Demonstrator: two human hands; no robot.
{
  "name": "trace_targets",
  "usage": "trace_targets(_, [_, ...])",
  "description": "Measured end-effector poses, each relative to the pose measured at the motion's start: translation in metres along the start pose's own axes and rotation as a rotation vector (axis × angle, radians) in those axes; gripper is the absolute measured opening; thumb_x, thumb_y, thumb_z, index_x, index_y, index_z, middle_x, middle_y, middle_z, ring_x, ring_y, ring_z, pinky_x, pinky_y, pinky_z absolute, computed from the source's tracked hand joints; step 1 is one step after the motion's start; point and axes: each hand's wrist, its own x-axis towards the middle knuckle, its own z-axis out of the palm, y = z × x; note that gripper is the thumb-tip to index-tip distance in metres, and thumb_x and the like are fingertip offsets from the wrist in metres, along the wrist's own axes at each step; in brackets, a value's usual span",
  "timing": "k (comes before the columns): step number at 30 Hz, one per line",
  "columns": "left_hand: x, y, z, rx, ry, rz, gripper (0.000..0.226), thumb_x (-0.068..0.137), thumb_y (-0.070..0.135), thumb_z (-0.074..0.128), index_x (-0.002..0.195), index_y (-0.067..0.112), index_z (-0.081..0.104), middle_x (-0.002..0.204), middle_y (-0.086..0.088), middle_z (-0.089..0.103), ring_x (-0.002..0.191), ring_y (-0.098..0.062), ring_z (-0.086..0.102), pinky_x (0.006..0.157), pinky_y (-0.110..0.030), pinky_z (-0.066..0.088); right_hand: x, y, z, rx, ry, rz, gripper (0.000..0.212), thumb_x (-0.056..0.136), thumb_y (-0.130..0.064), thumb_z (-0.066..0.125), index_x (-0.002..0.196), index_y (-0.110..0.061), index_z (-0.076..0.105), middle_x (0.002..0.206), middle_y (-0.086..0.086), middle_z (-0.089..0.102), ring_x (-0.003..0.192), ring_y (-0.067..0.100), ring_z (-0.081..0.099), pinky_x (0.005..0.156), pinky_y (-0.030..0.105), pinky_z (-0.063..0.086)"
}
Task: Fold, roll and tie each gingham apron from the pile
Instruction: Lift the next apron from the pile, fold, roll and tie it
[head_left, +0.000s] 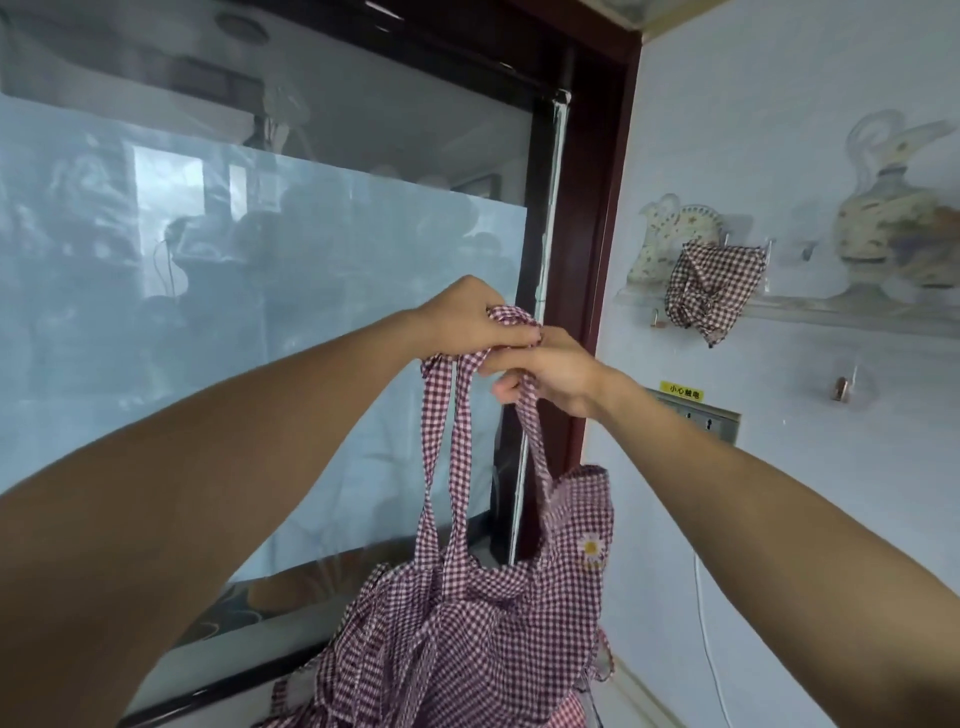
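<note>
**Apron straps held up at the glass door**

A frosted glass door (270, 270) in a dark wood frame (592, 270) fills the left of my view, and a pale wall (779, 493) runs off to the right. On that wall I see a clear shelf (831, 306) carrying a duck figurine (893, 208) and a smaller ceramic piece (670, 239). A rolled gingham bundle (711, 291) hangs off the front of the shelf, touching its edge. Lower on the wall sits a socket plate (696, 415) with a yellow label (681, 391) just above it, and a white cable (711, 649) trails down the wall.

Both arms reach up and forward, well above the bulk of the cloth. My left hand (467, 317) pinches the bunched top of the gingham straps (447, 441) between thumb and fingers, so that grip is closed on the fabric. My right hand (550, 369) sits just beside it, touching it, with fingers curled round one strap below the bunch; that grip is closed on the strap too.

The gingham apron (483, 623) hangs from those straps in front of the door's lower edge, its body crumpled and loose. A small daisy patch (591, 548) shows on its right side. Its lower part runs out of the bottom of the view, so I cannot tell what it rests on.
</note>
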Motion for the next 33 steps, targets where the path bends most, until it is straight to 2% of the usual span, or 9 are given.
trace_targets(2, [-0.005,-0.002,0.001,0.003,0.032,0.019,0.046,0.080,0.050,0.076,0.079,0.004,0.071,0.078,-0.007,0.069,0.074,-0.011,0.063,0.071,-0.027,0.050,-0.001,-0.010,-0.010,-0.063,-0.093,0.038,0.015,0.083,-0.007,0.075,0.084,-0.002,0.061,0.053,0.002,0.053,0.042,0.013,0.036,0.047,0.029,0.036])
trace_targets(4, [-0.013,-0.005,0.006,-0.134,0.082,-0.005,0.043,0.082,0.050,0.073,0.093,0.008,0.074,0.092,-0.003,0.072,0.087,-0.010,0.066,0.081,-0.022,0.052,0.003,-0.021,-0.021,-0.154,-0.182,0.080,0.026,0.083,-0.012,0.077,0.101,-0.008,0.059,0.048,-0.003,0.033,0.042,0.010,0.021,0.042,0.024,0.020])
trace_targets(8, [-0.040,-0.018,0.033,-0.620,-0.023,-0.209,0.062,0.080,0.067,0.057,0.096,0.008,0.065,0.071,-0.006,0.068,0.066,-0.020,0.067,0.067,-0.032,0.055,0.006,-0.039,-0.025,-0.329,-0.082,0.057,0.038,0.065,-0.010,0.091,0.092,0.003,0.067,0.064,0.008,0.047,0.048,0.009,0.028,0.042,0.021,0.024])
trace_targets(10, [-0.054,-0.032,0.060,-0.720,-0.119,-0.287,0.069,0.075,0.069,0.055,0.103,0.006,0.062,0.078,-0.013,0.072,0.079,-0.031,0.071,0.079,-0.039,0.058,0.012,-0.039,-0.020,-0.332,0.132,0.017,0.027,0.067,-0.011,0.091,0.079,-0.005,0.069,0.060,0.004,0.055,0.045,0.008,0.034,0.042,0.022,0.030])
trace_targets(15, [-0.095,-0.079,0.132,-0.559,-0.372,-0.377,0.032,0.076,0.029,0.084,0.100,0.014,0.067,0.087,-0.003,0.074,0.085,-0.018,0.071,0.084,-0.034,0.056,0.023,-0.035,-0.024,-0.105,0.440,-0.019,0.027,0.072,-0.012,0.089,0.085,-0.001,0.069,0.071,0.007,0.068,0.040,0.012,0.043,0.037,0.020,0.034])
trace_targets(22, [-0.150,-0.126,0.183,-0.190,-0.701,-0.532,0.050,0.062,0.053,0.084,0.106,0.034,0.073,0.106,0.011,0.073,0.100,-0.012,0.067,0.102,-0.038,0.049,0.029,-0.010,-0.051,-0.250,0.702,-0.143,0.032,0.070,-0.025,0.091,0.063,-0.023,0.060,0.070,-0.008,0.066,0.062,0.005,0.062,0.055,0.017,0.048])
trace_targets(25, [-0.158,-0.136,0.187,-0.195,-0.517,-0.586,0.016,0.082,0.034,0.071,0.093,0.022,0.074,0.092,0.004,0.073,0.086,-0.013,0.067,0.086,-0.029,0.052,0.023,0.003,-0.067,-0.290,0.805,-0.136,0.039,0.074,-0.026,0.088,0.058,-0.024,0.052,0.065,-0.007,0.061,0.056,0.004,0.057,0.048,0.013,0.043])
trace_targets(28, [-0.156,-0.146,0.178,-0.167,-0.224,-0.680,0.030,0.094,0.025,0.056,0.068,0.012,0.061,0.070,-0.001,0.063,0.064,-0.014,0.057,0.059,-0.023,0.041,0.010,0.020,-0.080,-0.298,0.929,-0.128,0.044,0.078,-0.027,0.085,0.059,-0.023,0.046,0.061,-0.010,0.053,0.052,0.002,0.048,0.044,0.015,0.038])
trace_targets(33, [-0.160,-0.176,0.164,-0.193,-0.022,-0.797,0.022,0.091,0.023,0.055,0.075,0.009,0.055,0.078,-0.014,0.061,0.070,-0.023,0.055,0.062,-0.030,0.037,-0.009,0.064,-0.095,-0.272,0.992,0.018,0.025,0.079,-0.029,0.084,0.075,-0.016,0.062,0.081,0.001,0.068,0.071,0.016,0.064,0.067,0.030,0.056])
